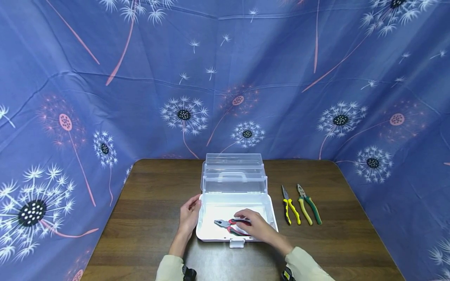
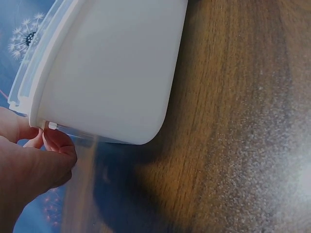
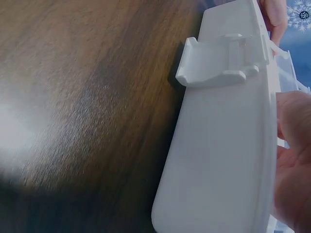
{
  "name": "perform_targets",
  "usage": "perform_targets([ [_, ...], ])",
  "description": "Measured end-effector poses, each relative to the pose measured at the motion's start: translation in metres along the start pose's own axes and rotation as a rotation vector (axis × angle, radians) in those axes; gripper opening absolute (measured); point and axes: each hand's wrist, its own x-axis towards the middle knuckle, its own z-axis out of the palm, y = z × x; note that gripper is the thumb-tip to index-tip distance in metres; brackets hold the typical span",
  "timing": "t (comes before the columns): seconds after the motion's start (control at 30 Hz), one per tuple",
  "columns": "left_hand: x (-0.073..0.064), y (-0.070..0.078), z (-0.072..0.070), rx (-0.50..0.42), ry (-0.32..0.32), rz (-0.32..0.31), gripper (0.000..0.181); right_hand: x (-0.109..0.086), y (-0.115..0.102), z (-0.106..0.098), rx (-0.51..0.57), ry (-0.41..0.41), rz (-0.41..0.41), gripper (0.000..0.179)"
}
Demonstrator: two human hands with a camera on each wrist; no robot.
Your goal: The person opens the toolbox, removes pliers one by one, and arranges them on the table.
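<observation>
A white toolbox (image 1: 211,235) with its clear tiered lid (image 1: 234,171) raised stands on the table. My left hand (image 1: 190,214) grips its left rim; in the left wrist view the thumb and curled fingers are at the corner of the white wall (image 2: 112,73). Inside lie red-and-black combination pliers (image 1: 222,223), handles spread and jaws toward the left. My right hand (image 1: 258,226) reaches over the front right of the box, thumb and fingers apart around the upper handle, which shows between them. The right wrist view has the box wall (image 3: 218,155) hiding the pliers.
Right of the box lie yellow-and-black long-nose pliers (image 1: 290,207) and green-and-yellow combination pliers (image 1: 309,207). A white latch (image 1: 237,243) hangs from the box front. The wooden table (image 1: 154,203) meets a blue dandelion-patterned cloth (image 1: 140,117) at the back and sides.
</observation>
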Motion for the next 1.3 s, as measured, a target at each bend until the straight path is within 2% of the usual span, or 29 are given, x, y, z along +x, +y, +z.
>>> perform_targets([
  [0.27,-0.002,0.001,0.000,-0.020,-0.017,0.009,0.033,0.008,0.001,0.005,-0.020,-0.126,0.116,0.030],
  [0.37,-0.001,0.001,0.001,-0.016,-0.017,0.013,0.033,0.013,0.000,0.005,-0.036,-0.168,0.134,0.032],
  [0.53,-0.001,0.001,0.001,-0.013,-0.012,0.015,0.033,0.020,-0.004,0.004,-0.085,-0.225,0.138,0.038],
  [0.67,-0.002,0.001,-0.001,-0.021,-0.007,0.026,0.032,0.024,-0.006,0.003,-0.124,-0.271,0.112,0.037],
  [0.87,-0.003,0.001,-0.002,-0.036,0.007,0.059,0.033,0.029,-0.008,0.010,-0.083,-0.272,0.103,0.029],
  [1.0,-0.002,0.000,-0.002,-0.049,-0.010,0.048,0.034,0.034,-0.009,0.018,-0.043,-0.268,0.116,0.028],
  [1.3,-0.002,0.001,-0.001,-0.031,-0.010,0.031,0.033,0.033,-0.009,0.014,-0.078,-0.267,0.087,0.018],
])
